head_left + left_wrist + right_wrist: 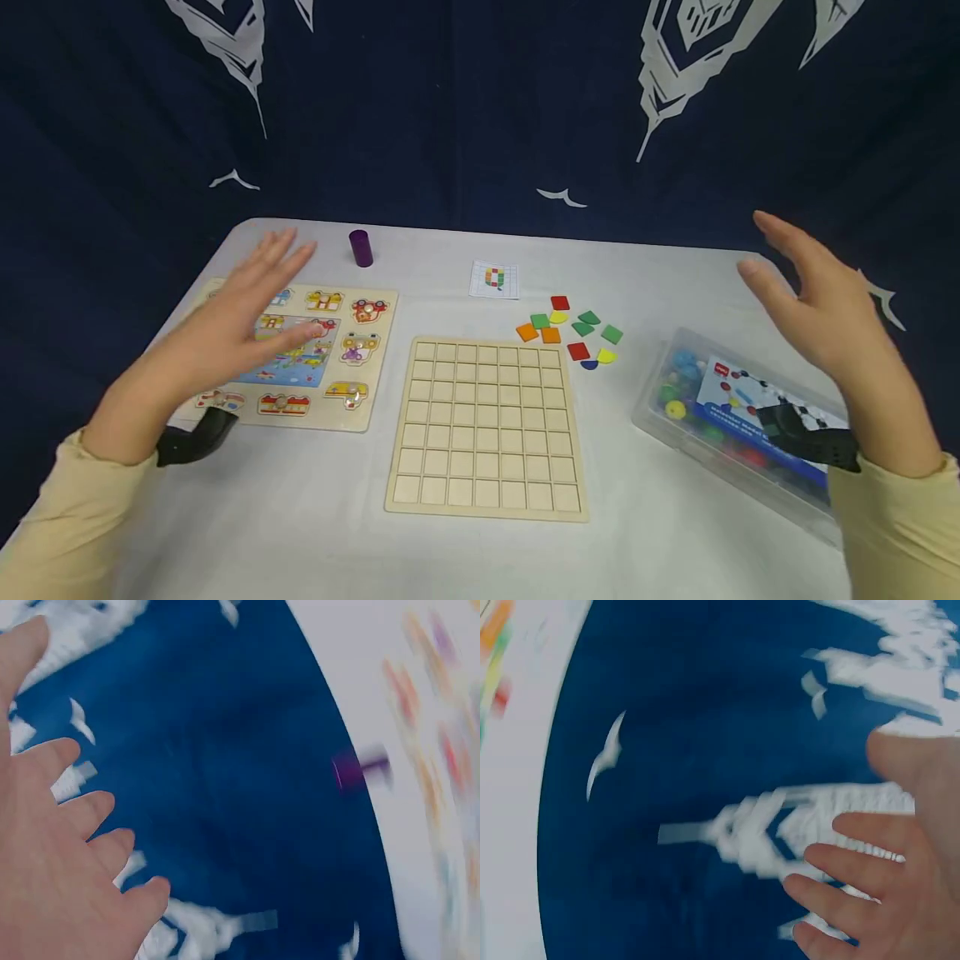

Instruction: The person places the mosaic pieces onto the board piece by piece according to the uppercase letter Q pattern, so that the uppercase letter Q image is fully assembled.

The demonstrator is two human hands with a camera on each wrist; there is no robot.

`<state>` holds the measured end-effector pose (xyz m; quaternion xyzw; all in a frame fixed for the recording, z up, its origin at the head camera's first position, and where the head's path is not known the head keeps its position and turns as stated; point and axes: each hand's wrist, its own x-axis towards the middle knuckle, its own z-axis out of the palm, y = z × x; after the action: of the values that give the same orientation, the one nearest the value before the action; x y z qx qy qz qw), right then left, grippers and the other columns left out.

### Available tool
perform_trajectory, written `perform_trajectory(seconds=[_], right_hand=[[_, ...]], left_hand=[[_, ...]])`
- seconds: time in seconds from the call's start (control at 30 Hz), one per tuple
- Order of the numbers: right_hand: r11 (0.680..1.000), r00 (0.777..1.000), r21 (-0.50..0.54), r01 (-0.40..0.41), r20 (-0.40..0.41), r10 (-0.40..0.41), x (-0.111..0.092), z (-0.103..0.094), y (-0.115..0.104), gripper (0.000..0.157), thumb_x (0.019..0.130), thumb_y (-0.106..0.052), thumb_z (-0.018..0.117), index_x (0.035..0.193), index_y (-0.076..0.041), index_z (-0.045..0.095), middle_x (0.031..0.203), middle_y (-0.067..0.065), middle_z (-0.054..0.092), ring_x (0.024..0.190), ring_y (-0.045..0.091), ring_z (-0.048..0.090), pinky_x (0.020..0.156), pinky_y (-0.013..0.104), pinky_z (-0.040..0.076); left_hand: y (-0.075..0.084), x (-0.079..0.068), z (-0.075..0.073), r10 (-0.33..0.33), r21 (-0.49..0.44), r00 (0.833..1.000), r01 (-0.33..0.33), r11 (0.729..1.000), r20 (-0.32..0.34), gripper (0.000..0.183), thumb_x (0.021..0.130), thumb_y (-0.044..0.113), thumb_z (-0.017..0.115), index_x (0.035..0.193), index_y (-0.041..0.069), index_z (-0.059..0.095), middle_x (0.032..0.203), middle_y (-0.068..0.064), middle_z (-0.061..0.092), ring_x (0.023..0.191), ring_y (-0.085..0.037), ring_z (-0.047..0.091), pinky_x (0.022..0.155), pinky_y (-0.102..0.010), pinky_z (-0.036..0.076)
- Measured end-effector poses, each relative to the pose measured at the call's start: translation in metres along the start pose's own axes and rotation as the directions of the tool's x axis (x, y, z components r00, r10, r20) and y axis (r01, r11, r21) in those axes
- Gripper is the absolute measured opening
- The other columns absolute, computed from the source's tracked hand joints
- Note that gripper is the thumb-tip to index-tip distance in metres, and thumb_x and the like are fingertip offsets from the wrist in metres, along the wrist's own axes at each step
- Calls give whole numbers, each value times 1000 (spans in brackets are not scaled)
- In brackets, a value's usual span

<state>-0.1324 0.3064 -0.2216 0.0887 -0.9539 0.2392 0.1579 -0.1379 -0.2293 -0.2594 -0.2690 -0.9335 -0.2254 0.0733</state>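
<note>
My left hand point(240, 325) is raised above a wooden picture puzzle point(378, 367), its fingers extended and nothing in them. My right hand point(825, 308) hovers over a clear plastic box point(652, 400) of molecular model pieces, also holding nothing. Between the hands lies a square wooden grid board point(487, 429) with bare cells. Beyond its far right corner are scattered small flat tiles point(551, 335) in red, orange, green, yellow and blue. A small pattern card point(494, 280) lies behind the board. In both wrist views the fingers are spread against the dark cloth.
A purple cylinder point(361, 248) stands near the table's far edge, behind the puzzle. White cloth covers the table point(315, 517). A dark blue curtain point(450, 108) with white patterns hangs behind it. Each wrist wears a black strap mount point(198, 437).
</note>
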Motion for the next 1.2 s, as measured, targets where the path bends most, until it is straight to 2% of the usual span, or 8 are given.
perform_trajectory(seconds=[0.13,0.3,0.43,0.57,0.73,0.87,1.07,1.2], right_hand=[[983,985,172,68,-167,-39,-4,31,-33,44,96,-19,52,140,-13,45,135,12,48,125,15,42,104,31,28],[922,978,372,112,-204,-36,-2,77,-56,33,95,-12,54,127,-3,56,122,11,58,110,11,54,92,21,40],[820,991,570,49,-128,30,8,118,-63,29,96,-14,54,119,1,61,114,13,62,104,14,57,90,24,43],[693,992,714,-101,17,127,21,155,-61,31,96,-19,55,117,3,62,111,15,63,98,16,58,91,32,44],[628,949,725,-283,116,294,31,189,-53,28,96,-18,55,116,1,63,113,11,62,94,20,58,78,35,46],[636,916,689,-347,103,388,34,208,-48,25,95,-13,55,113,1,64,111,10,62,92,20,56,69,22,46],[711,915,616,-338,39,401,28,221,-42,21,93,-6,57,110,3,66,109,14,62,98,21,54,76,22,45],[758,908,540,-366,28,419,21,227,-36,21,91,-2,57,109,2,66,108,15,62,101,24,55,80,30,45]], left_hand=[[34,-5,32,66,-149,998,-63,987,16,82,84,32,71,150,28,21,155,6,6,139,-18,5,100,-61,23],[61,-12,71,167,-302,983,-135,944,80,74,85,34,70,147,27,31,154,6,15,138,-17,17,99,-57,27],[71,-17,103,256,-434,957,-174,884,137,67,86,35,68,145,26,37,152,6,22,137,-15,20,102,-50,28],[71,-20,133,328,-532,924,-181,827,196,62,87,33,67,142,22,42,149,3,29,136,-16,23,104,-42,27],[67,-25,157,375,-593,903,-187,783,211,56,88,29,67,138,13,47,145,-4,37,134,-18,29,105,-37,27],[62,-27,169,389,-620,891,-171,766,235,54,88,29,66,137,13,49,144,-2,39,133,-17,31,104,-36,28],[59,-29,175,398,-658,876,-132,742,273,51,87,19,69,134,11,52,142,-1,41,132,-17,32,103,-35,29],[59,-30,176,391,-623,868,-128,772,307,53,85,15,70,134,12,52,143,2,40,133,-17,29,105,-37,27]])
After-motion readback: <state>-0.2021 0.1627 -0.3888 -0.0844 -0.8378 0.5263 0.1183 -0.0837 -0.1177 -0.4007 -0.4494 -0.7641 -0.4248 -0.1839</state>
